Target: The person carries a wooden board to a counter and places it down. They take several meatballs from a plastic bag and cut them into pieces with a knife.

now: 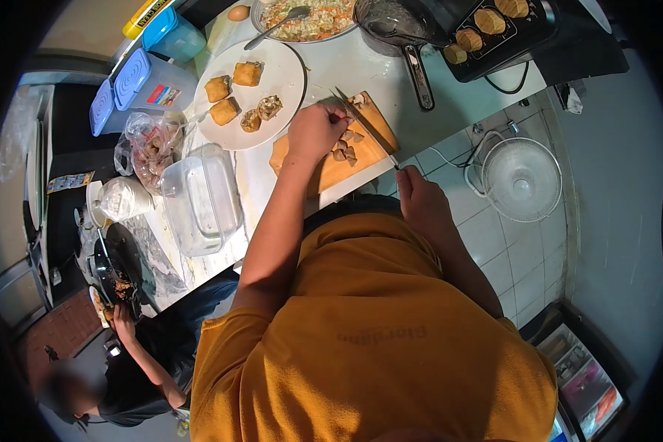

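My right hand (422, 197) is closed around the handle of a kitchen knife (372, 130), at the near right edge of the table. Its blade slants up and left across a wooden cutting board (376, 156). My left hand (317, 131) rests over the board, its fingers pinched together beside the blade; whatever they hold is hidden. Below these fingers lie several small brown cut food pieces (344, 152). A paler bit (359, 99) sits on the board's far edge, beyond the blade. Left of the board, a white plate (291, 77) carries several fried tofu pieces (247, 74), some with filling showing.
At the back stand a tray of chopped vegetables (313, 26) with a spoon (276, 28), a saucepan (394, 37) and a black appliance (464, 70). Leftward are a clear plastic container (199, 202) and lidded tubs (151, 85). A fan (523, 180) is at right; another person (136, 376) works lower left.
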Available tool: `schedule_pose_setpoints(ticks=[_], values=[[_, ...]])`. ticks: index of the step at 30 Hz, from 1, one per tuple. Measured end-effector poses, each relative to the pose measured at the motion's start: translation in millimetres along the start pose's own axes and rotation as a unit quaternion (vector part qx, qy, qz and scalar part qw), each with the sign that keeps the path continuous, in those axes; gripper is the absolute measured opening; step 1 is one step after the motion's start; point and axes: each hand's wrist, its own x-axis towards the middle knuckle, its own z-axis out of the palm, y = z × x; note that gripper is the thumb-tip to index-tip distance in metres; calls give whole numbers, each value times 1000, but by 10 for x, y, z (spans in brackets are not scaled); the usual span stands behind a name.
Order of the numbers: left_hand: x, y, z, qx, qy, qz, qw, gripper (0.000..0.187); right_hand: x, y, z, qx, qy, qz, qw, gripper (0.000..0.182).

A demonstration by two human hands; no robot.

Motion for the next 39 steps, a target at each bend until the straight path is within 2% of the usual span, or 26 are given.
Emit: schedule_pose_setpoints(ticks=[4,6,13,16,19,20,22,30,34,36,38,39], values=[[3,-9,0,-2,1,2,1000,25,9,-4,-4,2,-6,5,1000,32],[0,3,-7,-5,-10,-12,1000,18,13,-7,-5,-1,-10,7,1000,32],[7,-29,-22,-4,-14,-6,1000,18,24,-14,-21,-18,-9,-1,1000,32],[22,-52,-71,-86,-23,16,996,21,40,8,2,-16,-15,8,1000,32],[84,63,-145,-116,-5,-120,986,37,49,21,16,-20,-19,14,1000,32],[95,109,-167,-116,-4,-120,986,37,51,17,21,-25,-22,15,999,32],[107,173,-209,-25,-30,-114,993,38,55,19,31,-21,-25,14,999,32],[197,16,-21,-38,-7,-124,991,47,98,-2,63,-19,-34,23,999,34],[220,23,7,-1,21,-94,995,52,142,59,84,15,-34,23,999,37],[200,57,-4,-7,8,-110,994,50,198,188,127,40,-39,16,998,37],[170,64,9,6,49,-67,997,46,255,341,178,148,-60,-6,987,40],[151,58,-28,-31,36,-65,997,38,256,304,131,147,-60,-6,987,40]])
